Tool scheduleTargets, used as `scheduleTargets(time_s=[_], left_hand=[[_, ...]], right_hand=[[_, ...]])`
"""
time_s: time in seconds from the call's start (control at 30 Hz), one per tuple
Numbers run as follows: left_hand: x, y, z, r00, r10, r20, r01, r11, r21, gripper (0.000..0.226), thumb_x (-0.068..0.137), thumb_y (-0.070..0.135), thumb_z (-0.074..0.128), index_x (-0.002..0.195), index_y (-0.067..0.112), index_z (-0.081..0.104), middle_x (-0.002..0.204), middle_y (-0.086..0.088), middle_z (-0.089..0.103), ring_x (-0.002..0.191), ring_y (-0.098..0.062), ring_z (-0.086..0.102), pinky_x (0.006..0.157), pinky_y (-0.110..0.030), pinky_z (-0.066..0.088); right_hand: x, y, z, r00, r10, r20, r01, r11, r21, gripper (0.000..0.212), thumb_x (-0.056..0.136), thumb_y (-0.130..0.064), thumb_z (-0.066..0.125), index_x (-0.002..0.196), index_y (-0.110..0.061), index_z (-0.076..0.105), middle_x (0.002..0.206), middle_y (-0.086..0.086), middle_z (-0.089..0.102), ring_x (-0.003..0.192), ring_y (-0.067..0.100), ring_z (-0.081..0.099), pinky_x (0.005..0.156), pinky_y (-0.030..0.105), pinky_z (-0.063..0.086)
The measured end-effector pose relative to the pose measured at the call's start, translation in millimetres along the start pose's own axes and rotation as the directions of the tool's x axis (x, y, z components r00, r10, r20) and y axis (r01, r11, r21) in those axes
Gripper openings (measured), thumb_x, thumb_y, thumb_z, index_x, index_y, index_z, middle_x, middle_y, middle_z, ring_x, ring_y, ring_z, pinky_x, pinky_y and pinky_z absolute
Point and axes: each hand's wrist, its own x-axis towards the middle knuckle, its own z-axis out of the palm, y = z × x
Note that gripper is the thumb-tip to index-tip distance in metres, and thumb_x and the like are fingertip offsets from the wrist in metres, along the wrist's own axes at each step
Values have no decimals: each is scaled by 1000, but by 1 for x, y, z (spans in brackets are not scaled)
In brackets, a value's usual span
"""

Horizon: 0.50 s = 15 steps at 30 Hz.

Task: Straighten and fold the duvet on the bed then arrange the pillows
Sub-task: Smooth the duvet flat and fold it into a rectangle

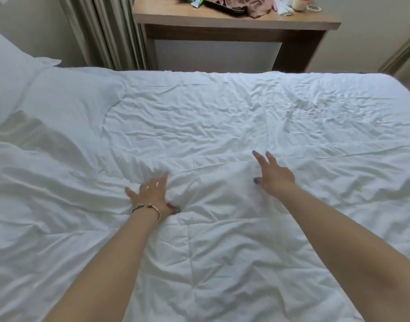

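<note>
At bed centre: crumpled white quilted duvet (222, 126), long axis nine-to-three. Left hand (150, 194) presses flat, fingers spread; right hand (272, 174) rests likewise. White pillow (11, 73) at ten o'clock, nearer the left.

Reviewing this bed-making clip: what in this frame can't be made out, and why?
- Pillow, head view: cut off by the left edge, so how many pillows there are is unknown.
- Clutter on the desk: cropped by the top edge and too small to identify.
- Under the duvet: its cloth hides the sheet and mattress.
- Left hand: thumb sunk in a fold; a pinch or a press is unclear.
- Foot of the bed: beyond the right edge.
</note>
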Motion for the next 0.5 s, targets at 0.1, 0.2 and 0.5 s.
scheduleTargets(time_s=[0.1,0.2,0.5], left_hand=[[2,17,36,993,-73,-94,90,975,201,108,68,83,51,149,30,3,150,-3,23,138,-26,24,110,-66,9],[9,22,35,976,-101,-194,145,963,229,104,65,81,54,140,22,13,138,-6,30,130,-27,29,112,-60,14],[19,43,-79,860,-51,-508,137,981,134,107,45,66,81,119,13,25,122,-14,31,114,-29,31,96,-44,24]], right_hand=[[24,23,40,998,16,57,-13,998,-60,108,78,-38,74,147,-48,-10,160,-1,2,102,33,61,70,33,44],[23,35,74,997,52,-50,-47,993,104,81,73,-45,78,138,-34,29,136,8,28,88,34,56,71,34,42],[61,81,-7,836,185,-516,144,835,531,13,85,-6,58,95,1,60,112,24,48,94,37,54,71,32,35]])
